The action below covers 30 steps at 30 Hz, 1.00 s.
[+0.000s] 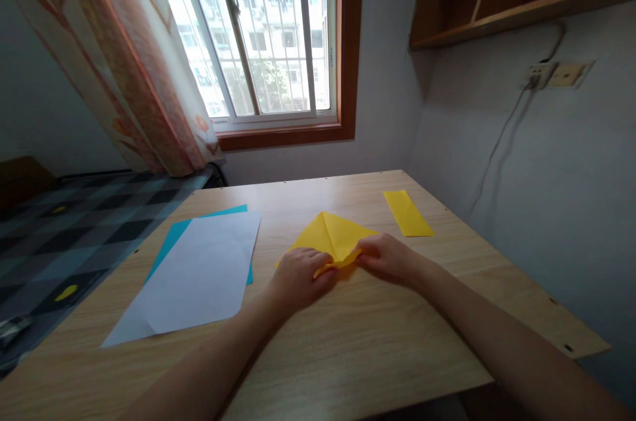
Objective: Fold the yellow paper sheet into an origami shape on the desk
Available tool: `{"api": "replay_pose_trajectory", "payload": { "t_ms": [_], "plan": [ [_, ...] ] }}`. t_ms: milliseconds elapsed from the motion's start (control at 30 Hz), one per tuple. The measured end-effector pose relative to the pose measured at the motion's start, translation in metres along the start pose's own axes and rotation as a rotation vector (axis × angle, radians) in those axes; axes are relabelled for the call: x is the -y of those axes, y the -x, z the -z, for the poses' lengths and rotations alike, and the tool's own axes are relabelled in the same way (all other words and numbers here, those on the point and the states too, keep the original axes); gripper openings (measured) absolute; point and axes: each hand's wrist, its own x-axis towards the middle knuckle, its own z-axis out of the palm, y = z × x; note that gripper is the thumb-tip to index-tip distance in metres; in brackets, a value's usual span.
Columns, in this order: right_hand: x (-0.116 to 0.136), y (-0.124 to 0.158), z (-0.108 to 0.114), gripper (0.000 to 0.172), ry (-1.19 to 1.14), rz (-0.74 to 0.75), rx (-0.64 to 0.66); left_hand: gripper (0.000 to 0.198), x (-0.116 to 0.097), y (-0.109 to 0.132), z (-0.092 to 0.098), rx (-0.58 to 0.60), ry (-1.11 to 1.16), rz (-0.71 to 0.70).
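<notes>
A sheet of yellow paper with a crease down its middle is between my hands, over the middle of the table. Its far part comes to a point, and its near edge is bent up or folded. My left hand is closed on the near left part of the paper, fingers on top. With thumb and fingers together, my right hand pinches the near right part. The paper's underside and both palms are hidden.
Left on the wooden table lies white paper over blue paper. A yellow paper strip lies at the back right. Beyond are a window, a curtain and a checked bed; a shelf hangs upper right.
</notes>
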Motion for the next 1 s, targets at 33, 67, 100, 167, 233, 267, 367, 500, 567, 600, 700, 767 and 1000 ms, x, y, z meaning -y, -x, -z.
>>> {"api": "replay_pose_trajectory", "payload": {
  "t_ms": [33, 67, 100, 167, 233, 267, 367, 500, 567, 600, 700, 767, 1000],
  "plan": [
    [-0.003, 0.000, 0.001, 0.016, -0.029, -0.012, 0.002, 0.024, 0.001, -0.001, 0.000, -0.006, -0.001, 0.000],
    [-0.007, -0.001, 0.001, 0.016, -0.062, -0.027, -0.001, 0.022, 0.002, -0.001, 0.001, -0.013, 0.001, 0.005],
    [-0.012, -0.001, 0.001, 0.016, -0.096, -0.045, -0.009, 0.021, 0.004, -0.001, 0.001, -0.019, 0.007, 0.014],
    [-0.023, -0.002, 0.002, 0.019, -0.167, -0.074, -0.058, 0.020, 0.009, -0.001, 0.000, -0.027, 0.031, 0.031],
    [-0.036, -0.003, 0.002, 0.024, -0.226, -0.121, -0.103, 0.023, 0.016, -0.001, -0.002, -0.029, 0.050, 0.045],
    [-0.042, -0.003, 0.002, 0.025, -0.256, -0.138, -0.124, 0.025, 0.020, -0.001, -0.004, -0.023, 0.054, 0.051],
    [-0.056, -0.003, 0.005, 0.030, -0.316, -0.157, -0.094, 0.031, 0.031, 0.000, -0.009, 0.020, 0.046, 0.096],
    [-0.059, -0.002, 0.010, 0.030, -0.320, -0.172, -0.050, 0.026, 0.038, -0.001, -0.013, 0.046, 0.033, 0.129],
    [-0.058, -0.002, 0.011, 0.030, -0.306, -0.179, -0.049, 0.022, 0.037, -0.002, -0.011, 0.058, 0.007, 0.131],
    [-0.059, -0.002, 0.012, 0.030, -0.296, -0.182, -0.049, 0.021, 0.037, -0.002, -0.009, 0.070, -0.013, 0.135],
    [-0.062, -0.004, 0.013, 0.034, -0.249, -0.187, -0.032, 0.023, 0.034, -0.003, -0.005, 0.100, -0.066, 0.154],
    [-0.066, -0.005, 0.013, 0.039, -0.205, -0.180, -0.024, 0.023, 0.033, -0.003, -0.003, 0.106, -0.071, 0.163],
    [-0.069, -0.005, 0.018, 0.025, -0.160, -0.187, -0.033, 0.025, 0.036, -0.003, -0.006, 0.101, -0.039, 0.200]
  ]
}}
